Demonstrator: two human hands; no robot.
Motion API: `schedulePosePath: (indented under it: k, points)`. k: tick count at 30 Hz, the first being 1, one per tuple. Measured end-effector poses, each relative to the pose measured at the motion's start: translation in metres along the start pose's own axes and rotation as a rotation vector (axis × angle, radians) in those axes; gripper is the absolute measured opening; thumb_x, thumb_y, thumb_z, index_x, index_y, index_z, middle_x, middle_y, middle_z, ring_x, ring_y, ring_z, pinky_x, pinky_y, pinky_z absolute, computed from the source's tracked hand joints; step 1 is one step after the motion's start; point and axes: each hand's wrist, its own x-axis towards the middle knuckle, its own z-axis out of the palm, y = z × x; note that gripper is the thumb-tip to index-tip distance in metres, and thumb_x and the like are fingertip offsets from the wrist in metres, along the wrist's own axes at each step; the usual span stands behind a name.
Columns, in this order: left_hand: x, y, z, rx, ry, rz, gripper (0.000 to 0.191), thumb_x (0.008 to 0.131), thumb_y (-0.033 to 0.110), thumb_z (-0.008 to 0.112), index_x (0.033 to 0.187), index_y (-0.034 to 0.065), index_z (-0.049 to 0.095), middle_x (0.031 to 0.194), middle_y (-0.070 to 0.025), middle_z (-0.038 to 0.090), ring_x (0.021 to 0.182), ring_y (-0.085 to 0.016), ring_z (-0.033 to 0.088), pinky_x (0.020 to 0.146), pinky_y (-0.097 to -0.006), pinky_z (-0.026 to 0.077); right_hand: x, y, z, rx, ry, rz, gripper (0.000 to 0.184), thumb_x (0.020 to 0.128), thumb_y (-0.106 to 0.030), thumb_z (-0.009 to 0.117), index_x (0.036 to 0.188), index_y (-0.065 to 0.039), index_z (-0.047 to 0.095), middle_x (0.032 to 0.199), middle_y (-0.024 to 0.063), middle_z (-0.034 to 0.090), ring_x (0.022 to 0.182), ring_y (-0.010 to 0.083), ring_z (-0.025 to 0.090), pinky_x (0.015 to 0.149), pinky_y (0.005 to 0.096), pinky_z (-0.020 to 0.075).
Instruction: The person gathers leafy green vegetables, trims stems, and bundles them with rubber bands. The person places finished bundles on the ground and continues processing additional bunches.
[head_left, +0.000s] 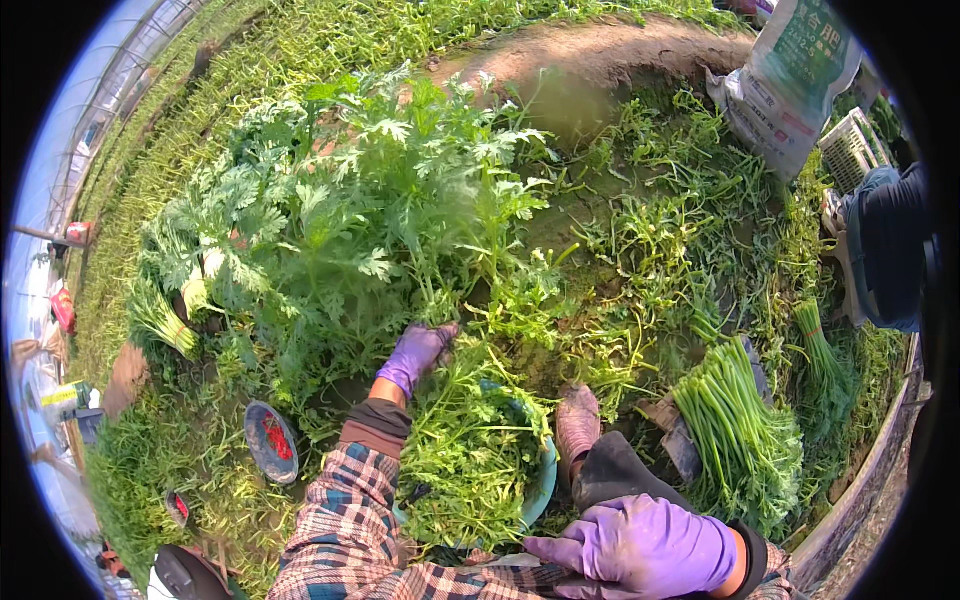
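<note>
In a purple glove, my left hand (418, 356) reaches in at the foot of tall green plants with lobed leaves (420, 187). Its soiled fingertips touch the stem bases, and the foliage hides whether they grip. My right hand (637, 544), gloved alike, is by my dark trouser leg (626, 472), one finger pointing left and the others bent. Its underside is hidden, so I cannot tell if it holds anything. Between my arms stands a teal basin (544, 480) heaped with leafy trimmings (465, 465).
Right of my shoe (577, 420) lies a pile of aligned green stalks (724, 412); a tied bunch (817, 352) is beyond. Left are a grey bowl of red bands (259, 427) and banded bunches (169, 322). A fertilizer sack (787, 90), a crate (851, 150) and a seated person (889, 240) are right.
</note>
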Motion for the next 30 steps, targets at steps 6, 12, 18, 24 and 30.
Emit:
schedulePosePath:
  k: [6,12,18,24,30]
  points:
    - [0.013,0.041,0.031,-0.015,0.107,0.200,0.043,0.094,0.034,0.062,0.124,0.0041,0.056,0.081,-0.0082,0.067,0.062,-0.016,0.065,0.050,-0.0278,0.051,-0.001,0.005,0.003,0.072,-0.024,0.018,0.038,0.085,-0.020,0.066,0.113,0.004,0.057,0.073,0.0125,0.056,0.066,0.0303,0.057,0.062,0.0388,0.0452]
    - [0.122,0.036,0.081,0.839,0.099,0.369,0.049,0.090,0.051,0.055,0.113,0.0083,0.064,0.103,-0.0196,0.068,0.098,-0.036,0.065,0.085,-0.0431,0.050,0.002,0.009,0.000,0.084,-0.018,0.017,0.038,0.085,-0.020,0.067,0.114,0.002,0.057,0.077,0.0123,0.059,0.070,0.0296,0.059,0.065,0.0386,0.0469]
    - [0.078,0.036,0.064,0.895,0.056,0.303,0.034,0.090,0.032,0.059,0.112,0.0069,0.065,0.109,-0.0199,0.066,0.097,-0.033,0.066,0.084,-0.0400,0.052,-0.004,0.012,-0.003,0.116,0.112,0.031,0.039,0.085,-0.021,0.068,0.116,0.000,0.057,0.079,0.0122,0.061,0.073,0.0293,0.060,0.067,0.0385,0.0482]
    - [-0.107,0.092,0.048,-0.376,-0.557,0.199,0.029,0.092,0.033,0.066,0.105,0.0073,0.064,0.073,-0.0015,0.065,0.051,-0.007,0.059,0.043,-0.0191,0.041,-0.019,0.053,-0.007,0.810,0.630,0.527,0.061,0.087,-0.016,0.069,0.140,0.001,0.043,0.136,0.0116,0.052,0.121,0.0208,0.053,0.106,0.0350,0.0391]
    - [-0.231,0.146,0.115,0.008,-1.003,0.583,0.044,0.088,0.044,0.063,0.110,0.0060,0.063,0.082,-0.0131,0.066,0.082,-0.027,0.066,0.082,-0.0409,0.049,-0.021,0.060,-0.008,1.091,0.352,-0.025,0.052,0.089,-0.023,0.063,0.132,0.005,0.051,0.125,0.0255,0.058,0.121,0.0351,0.054,0.106,0.0463,0.0382]
